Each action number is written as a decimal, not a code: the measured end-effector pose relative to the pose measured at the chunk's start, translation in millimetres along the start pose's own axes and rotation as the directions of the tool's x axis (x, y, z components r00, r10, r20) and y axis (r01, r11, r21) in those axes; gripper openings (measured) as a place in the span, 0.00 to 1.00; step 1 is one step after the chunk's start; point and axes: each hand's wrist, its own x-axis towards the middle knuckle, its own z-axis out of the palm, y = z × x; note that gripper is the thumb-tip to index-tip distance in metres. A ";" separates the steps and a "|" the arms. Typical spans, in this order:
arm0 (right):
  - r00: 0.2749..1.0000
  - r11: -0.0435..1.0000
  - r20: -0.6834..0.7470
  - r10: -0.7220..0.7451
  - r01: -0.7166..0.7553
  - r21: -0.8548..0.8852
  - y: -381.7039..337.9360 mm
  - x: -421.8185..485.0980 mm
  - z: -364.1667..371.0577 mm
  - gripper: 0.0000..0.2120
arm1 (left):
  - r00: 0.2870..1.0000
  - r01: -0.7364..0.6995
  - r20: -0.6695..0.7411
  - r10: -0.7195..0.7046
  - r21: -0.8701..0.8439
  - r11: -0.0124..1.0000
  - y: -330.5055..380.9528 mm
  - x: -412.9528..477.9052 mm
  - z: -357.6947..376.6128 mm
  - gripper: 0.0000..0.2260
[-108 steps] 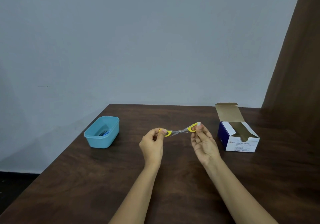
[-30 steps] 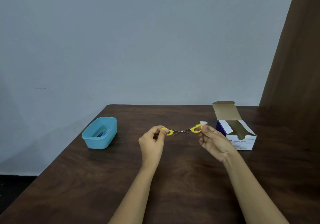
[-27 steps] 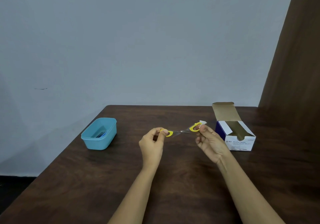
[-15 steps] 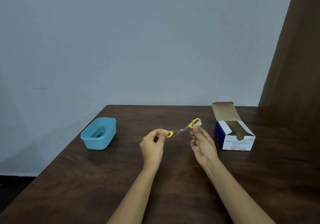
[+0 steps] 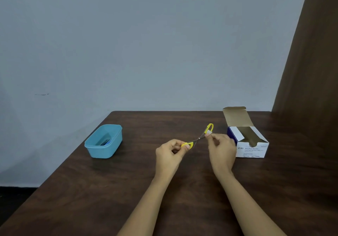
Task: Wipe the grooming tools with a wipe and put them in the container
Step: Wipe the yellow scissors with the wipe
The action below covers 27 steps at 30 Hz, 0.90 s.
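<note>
The left hand has its thumb and first finger pinched shut on one yellow handle loop of the small scissors. The right hand pinches a small white wipe against the other arm of the scissors, just below the second yellow loop. The scissors are opened wide and held up in the air over the middle of the brown table. They slant up toward 2 o'clock. To do this step well, I think the left hand should hold tight and stay quiet while the right hand slides the wipe slowly along the metal, keeping fingers off the sharp edges. Both blades need a rub. The blue container sits near the table's left edge, at 9 o'clock from the hands, with something blue already inside. The open box of alcohol swabs sits just beside the right hand, at 3 o'clock.
</note>
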 end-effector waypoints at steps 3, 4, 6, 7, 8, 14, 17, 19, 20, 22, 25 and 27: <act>0.964 0.940 -0.072 -0.256 0.231 -0.249 3.7 2.3 1.9 0.02 | 0.999 0.037 0.034 -0.037 -0.023 0.999 -0.5 0.6 -1.0 0.05; 0.948 0.917 -0.081 -0.308 0.273 -0.292 3.9 3.2 2.2 0.02 | 0.998 0.053 0.031 -0.051 -0.040 0.998 -0.4 1.1 -1.1 0.05; 0.909 0.866 -0.085 -0.408 0.355 -0.353 5.4 5.6 3.9 0.03 | 0.996 0.088 0.012 -0.087 -0.075 0.993 -1.1 2.2 -0.6 0.05; 0.883 0.833 -0.076 -0.463 0.405 -0.377 5.3 7.1 3.7 0.03 | 0.994 0.106 -0.002 -0.107 -0.091 0.990 -1.8 3.0 -0.4 0.05; 0.853 0.797 -0.053 -0.519 0.461 -0.389 5.4 8.7 3.0 0.02 | 0.992 0.126 -0.016 -0.128 -0.107 0.986 -2.8 3.8 -0.4 0.06; 0.732 0.642 0.114 -0.672 0.652 -0.402 8.7 15.0 2.1 0.12 | 0.977 0.201 -0.044 -0.211 -0.164 0.966 -4.6 5.5 -2.4 0.04; 0.722 0.641 0.093 -0.685 0.659 -0.393 11.2 13.7 2.3 0.09 | 0.976 0.202 -0.047 -0.212 -0.169 0.965 -4.5 5.3 -3.2 0.04; 0.730 0.665 0.050 -0.682 0.647 -0.372 13.0 14.4 0.9 0.03 | 0.978 0.195 -0.043 -0.204 -0.166 0.967 -3.3 5.3 -3.1 0.05; 0.736 0.681 0.026 -0.677 0.640 -0.356 12.9 14.4 0.5 0.02 | 0.979 0.190 -0.037 -0.199 -0.161 0.968 -2.4 5.2 -2.9 0.05; 0.737 0.694 0.001 -0.676 0.637 -0.335 11.0 12.7 1.0 0.06 | 0.982 0.181 -0.025 -0.187 -0.151 0.972 -1.0 5.2 -2.4 0.05; 0.728 0.681 0.041 -0.684 0.659 -0.319 10.5 12.4 0.3 0.03 | 0.984 0.173 -0.023 -0.179 -0.149 0.974 -2.5 6.7 -4.1 0.05; 0.761 0.709 0.065 -0.646 0.629 -0.318 13.8 15.9 -1.8 0.04 | 0.983 0.176 -0.029 -0.183 -0.158 0.972 -2.2 7.6 -6.7 0.05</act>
